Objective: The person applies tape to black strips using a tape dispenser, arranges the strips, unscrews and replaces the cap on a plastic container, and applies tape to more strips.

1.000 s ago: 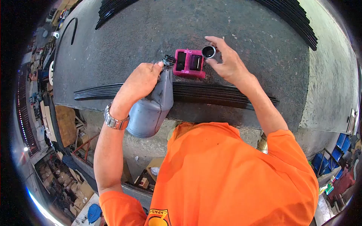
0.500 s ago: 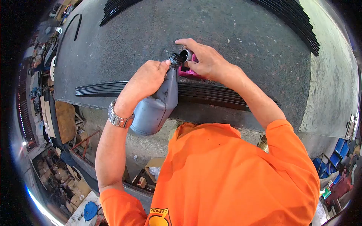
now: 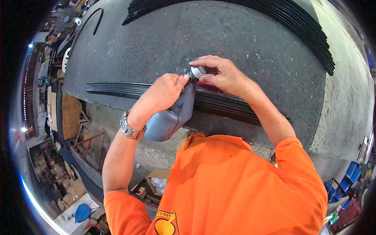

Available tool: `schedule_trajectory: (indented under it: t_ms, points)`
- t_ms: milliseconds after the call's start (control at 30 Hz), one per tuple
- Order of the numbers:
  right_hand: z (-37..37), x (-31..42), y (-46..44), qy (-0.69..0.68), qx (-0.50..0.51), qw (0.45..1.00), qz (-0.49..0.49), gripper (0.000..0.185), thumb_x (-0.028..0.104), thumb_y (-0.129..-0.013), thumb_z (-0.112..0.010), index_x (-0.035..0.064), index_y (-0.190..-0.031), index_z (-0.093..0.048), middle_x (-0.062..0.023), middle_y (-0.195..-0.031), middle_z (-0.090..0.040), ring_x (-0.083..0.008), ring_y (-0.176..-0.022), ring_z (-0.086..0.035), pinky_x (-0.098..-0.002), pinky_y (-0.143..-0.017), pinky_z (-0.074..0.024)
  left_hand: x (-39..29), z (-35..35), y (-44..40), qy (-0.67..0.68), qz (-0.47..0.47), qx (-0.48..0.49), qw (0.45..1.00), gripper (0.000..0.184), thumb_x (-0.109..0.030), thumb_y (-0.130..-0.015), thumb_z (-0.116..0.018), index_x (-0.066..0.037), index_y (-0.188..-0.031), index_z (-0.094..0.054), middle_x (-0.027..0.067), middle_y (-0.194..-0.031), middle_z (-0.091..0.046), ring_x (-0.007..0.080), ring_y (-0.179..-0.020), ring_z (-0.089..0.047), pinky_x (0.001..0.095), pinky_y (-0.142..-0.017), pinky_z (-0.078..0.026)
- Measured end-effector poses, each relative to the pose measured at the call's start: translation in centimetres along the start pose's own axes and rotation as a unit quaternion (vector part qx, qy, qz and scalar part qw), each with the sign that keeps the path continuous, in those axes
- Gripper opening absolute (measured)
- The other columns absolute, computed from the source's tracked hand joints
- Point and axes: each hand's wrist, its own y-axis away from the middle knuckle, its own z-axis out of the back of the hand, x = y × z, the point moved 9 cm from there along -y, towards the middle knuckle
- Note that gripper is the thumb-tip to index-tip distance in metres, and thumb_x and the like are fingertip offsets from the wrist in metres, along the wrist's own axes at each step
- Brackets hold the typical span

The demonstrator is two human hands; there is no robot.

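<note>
My left hand (image 3: 166, 91) is closed round the neck of a bluish-grey plastic jug (image 3: 166, 122), which leans with its mouth away from me over the table edge. Between the fingers and thumb of my right hand (image 3: 221, 74) is a white cap (image 3: 198, 72), seated on the jug's mouth. Just behind the cap, partly covered by my right hand, shows a pink container (image 3: 208, 86). Flat black strips (image 3: 117, 88) lie under and beside the jug along the near edge.
The dark tabletop (image 3: 176, 43) carries a large bundle of long black strips (image 3: 282, 19) at its far side and one curved black strip (image 3: 100, 19) at the left. Below the edge stands an open cardboard box (image 3: 156, 176) with clear plastic in it.
The white cap, earlier tilted with its dark inside showing beside the mouth, now sits on the jug's mouth. My right hand has turned with it. The whole view has shifted slightly.
</note>
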Motion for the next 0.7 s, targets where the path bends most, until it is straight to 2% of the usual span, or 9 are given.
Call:
schedule_trajectory:
  t_ms: [67, 167, 267, 367, 400, 433, 467, 600, 700]
  points:
    - [-0.4, 1.0, 0.1, -0.001, 0.011, 1.0, 0.003, 0.048, 0.0, -0.083, -0.07, 0.0101, -0.13, -0.066, -0.008, -0.126, -0.065, -0.0178, -0.108, -0.063, -0.03, -0.087, -0.0525, 0.2, 0.3, 1.1, 0.032, 0.032, -0.009, 0.999, 0.057, -0.042, -0.106, -0.046, 0.007, -0.079, -0.059, 0.0144, -0.062, -0.054, 0.0235, -0.061, -0.052, 0.04, -0.063, -0.045]
    - [-1.2, 3.7, 0.1, 0.019, 0.021, 0.999, 0.035, 0.05, -0.003, -0.082, -0.071, 0.0113, -0.129, -0.067, -0.009, -0.128, -0.065, -0.0185, -0.109, -0.063, -0.0309, -0.087, -0.053, -1.1, 1.2, 3.5, 0.003, -0.047, -0.061, 0.997, 0.056, -0.041, -0.106, -0.045, 0.007, -0.079, -0.058, 0.0161, -0.063, -0.053, 0.025, -0.061, -0.053, 0.0414, -0.063, -0.043]
    - [-2.6, 6.6, -0.1, 0.073, 0.036, 0.994, 0.078, 0.051, -0.005, -0.081, -0.071, 0.0113, -0.129, -0.067, -0.0117, -0.127, -0.066, -0.0216, -0.11, -0.063, -0.0322, -0.086, -0.0534, 0.4, 1.2, 5.8, -0.007, 0.096, 0.016, 0.995, 0.033, -0.02, -0.106, -0.042, 0.005, -0.1, -0.062, 0.0252, -0.083, -0.063, 0.0433, -0.075, -0.063, 0.0508, -0.066, -0.048]
    - [-5.0, 9.8, -0.3, 0.109, 0.067, 0.982, 0.139, 0.05, -0.005, -0.082, -0.07, 0.0105, -0.129, -0.067, -0.014, -0.128, -0.066, -0.0263, -0.113, -0.062, -0.0331, -0.085, -0.0535, -0.7, 3.0, 9.9, 0.014, -0.018, -0.123, 0.992, 0.051, -0.037, -0.106, -0.046, 0.006, -0.081, -0.058, 0.0245, -0.068, -0.055, 0.0369, -0.064, -0.055, 0.0465, -0.063, -0.041]
    - [-6.2, 11.2, -0.2, 0.123, 0.079, 0.977, 0.156, 0.042, 0.005, -0.083, -0.072, 0.0043, -0.125, -0.067, -0.0177, -0.127, -0.066, -0.0346, -0.122, -0.058, -0.0422, -0.102, -0.0455, -0.4, 2.9, 11.4, -0.01, -0.062, -0.154, 0.986, 0.046, -0.033, -0.106, -0.045, 0.004, -0.083, -0.059, 0.0238, -0.071, -0.056, 0.0397, -0.068, -0.056, 0.0478, -0.064, -0.043]
    - [-7.6, 12.3, -0.2, 0.135, 0.098, 0.973, 0.163, 0.042, 0.004, -0.084, -0.071, 0.0041, -0.126, -0.066, -0.018, -0.127, -0.066, -0.0349, -0.122, -0.057, -0.0416, -0.103, -0.0449, -0.2, 2.7, 13.0, -0.037, -0.104, -0.187, 0.976, 0.041, -0.029, -0.106, -0.044, 0.003, -0.086, -0.059, 0.0231, -0.074, -0.057, 0.0424, -0.072, -0.058, 0.0492, -0.066, -0.044]
    - [-9.1, 13.5, 0.0, 0.144, 0.117, 0.967, 0.175, 0.043, 0.003, -0.084, -0.07, 0.0039, -0.127, -0.066, -0.0182, -0.127, -0.066, -0.0352, -0.122, -0.057, -0.0411, -0.103, -0.0443, 0.5, 2.6, 14.3, -0.027, -0.066, -0.164, 0.984, 0.036, -0.027, -0.106, -0.044, 0.001, -0.089, -0.061, 0.0232, -0.076, -0.059, 0.0425, -0.072, -0.059, 0.0501, -0.067, -0.046]
    - [-15.7, 17.3, 0.9, 0.167, 0.177, 0.951, 0.191, 0.048, -0.005, -0.081, -0.068, 0.0037, -0.128, -0.065, -0.0175, -0.13, -0.065, -0.0342, -0.119, -0.056, -0.0398, -0.105, -0.0417, 3.1, 2.9, 21.7, 0.08, 0.1, -0.162, 0.978, 0.044, -0.034, -0.104, -0.047, 0.004, -0.09, -0.065, 0.0285, -0.09, -0.066, 0.0456, -0.089, -0.065, 0.0523, -0.073, -0.05]
    - [-22.2, 18.4, 2.0, 0.175, 0.243, 0.929, 0.217, 0.058, -0.006, -0.078, -0.07, 0.0036, -0.135, -0.061, -0.017, -0.139, -0.06, -0.0331, -0.127, -0.053, -0.0395, -0.109, -0.0392, 6.5, 1.6, 28.9, 0.16, 0.154, -0.242, 0.944, 0.045, -0.036, -0.104, -0.047, 0.002, -0.093, -0.066, 0.028, -0.091, -0.067, 0.0462, -0.09, -0.064, 0.0515, -0.076, -0.05]
